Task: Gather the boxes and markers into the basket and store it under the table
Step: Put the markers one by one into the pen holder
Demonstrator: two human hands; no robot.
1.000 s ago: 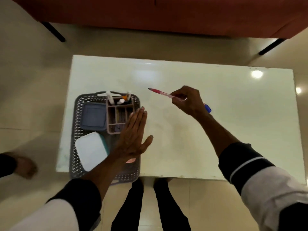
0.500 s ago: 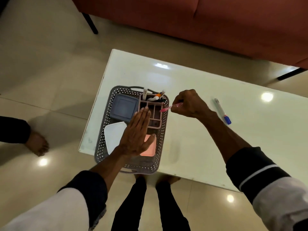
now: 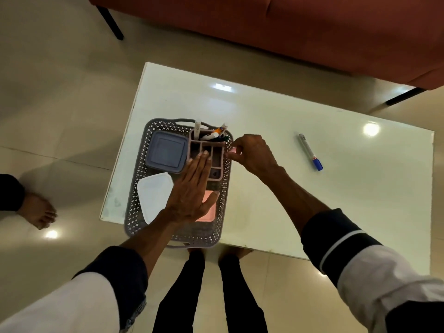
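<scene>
A grey perforated basket point(image 3: 134, 188) sits at the white table's point(image 3: 288, 131) near left corner. It holds a blue-grey lidded box point(image 3: 167, 152), a white box point(image 3: 153, 195), a pink box point(image 3: 209, 209) and a pinkish divided organiser point(image 3: 217, 164) with several markers point(image 3: 211, 135) standing at its far end. My left hand point(image 3: 192, 191) lies flat with fingers straight over the basket's middle. My right hand point(image 3: 252, 152) pinches the end of a pink marker point(image 3: 228, 154) at the organiser's right edge; the rest of it is hidden. A blue-capped marker point(image 3: 310, 151) lies on the table to the right.
A red sofa point(image 3: 312, 27) with dark legs point(image 3: 110, 20) stands beyond the table. Another person's bare foot point(image 3: 38, 210) is on the tiled floor at the left. My own legs point(image 3: 209, 296) stand at the table's near edge, right by the basket.
My right hand has carried the pink marker from over the table's middle leftward to the organiser in the basket. The left hand stays flat over the basket. The blue-capped marker stayed on the table.
</scene>
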